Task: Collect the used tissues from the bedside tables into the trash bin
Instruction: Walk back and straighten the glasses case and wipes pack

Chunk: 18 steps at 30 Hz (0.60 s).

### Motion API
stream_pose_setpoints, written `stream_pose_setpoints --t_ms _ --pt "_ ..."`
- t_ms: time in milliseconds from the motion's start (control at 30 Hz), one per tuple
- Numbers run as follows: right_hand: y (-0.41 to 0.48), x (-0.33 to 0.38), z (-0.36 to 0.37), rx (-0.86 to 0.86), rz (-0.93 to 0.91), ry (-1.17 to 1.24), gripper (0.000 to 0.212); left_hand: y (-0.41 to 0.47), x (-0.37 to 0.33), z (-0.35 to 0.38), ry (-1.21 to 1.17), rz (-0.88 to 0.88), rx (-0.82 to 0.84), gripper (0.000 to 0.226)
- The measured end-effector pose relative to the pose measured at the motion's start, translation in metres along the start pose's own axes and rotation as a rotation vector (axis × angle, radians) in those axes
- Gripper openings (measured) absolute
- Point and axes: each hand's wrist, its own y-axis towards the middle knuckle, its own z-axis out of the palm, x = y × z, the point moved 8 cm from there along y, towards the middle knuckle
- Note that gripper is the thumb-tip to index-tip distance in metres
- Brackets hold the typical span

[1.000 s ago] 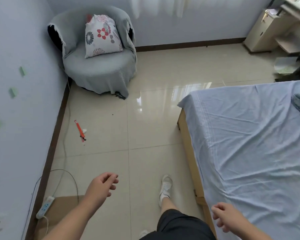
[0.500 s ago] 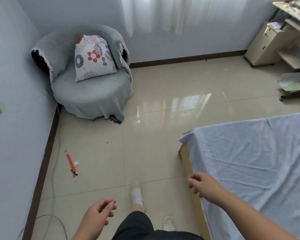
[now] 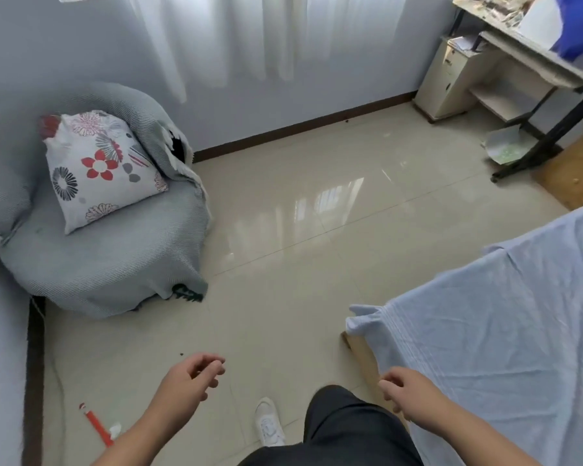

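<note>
My left hand [image 3: 191, 381] hangs over the tiled floor at the bottom middle, fingers loosely curled and apart, holding nothing. My right hand [image 3: 408, 391] reaches forward near the corner of the bed [image 3: 478, 348], also with nothing in it. No bedside table, tissue or trash bin shows in this view. A small white scrap [image 3: 115, 431] lies on the floor beside an orange pen-like object [image 3: 96, 425] at the bottom left.
A grey-covered round armchair [image 3: 108, 260] with a flowered cushion [image 3: 98, 166] stands at the left wall. A desk [image 3: 532, 62] and a cream cabinet [image 3: 451, 82] stand at the far right, with a dustpan [image 3: 505, 148] underneath. My leg and white shoe [image 3: 268, 423] are below.
The view has moved forward and tilted up: the armchair and desk are closer. My left hand has risen into view; my right hand has drawn back from the bed corner.
</note>
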Motion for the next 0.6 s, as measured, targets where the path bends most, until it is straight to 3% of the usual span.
stream_pose_setpoints --t_ms 300,433,600 --pt "0.109 -0.027 -0.068 -0.026 0.224 0.11 0.021 0.166 -0.177 0.032 0.068 0.074 0.083 0.013" --pt "0.168 0.017 -0.128 -0.007 0.199 0.134 0.024 0.226 -0.235 0.046 0.108 0.062 0.098 0.014" --pt "0.233 0.107 -0.233 -0.09 0.115 0.336 0.018 0.282 -0.279 0.058 0.171 0.013 0.14 0.014"
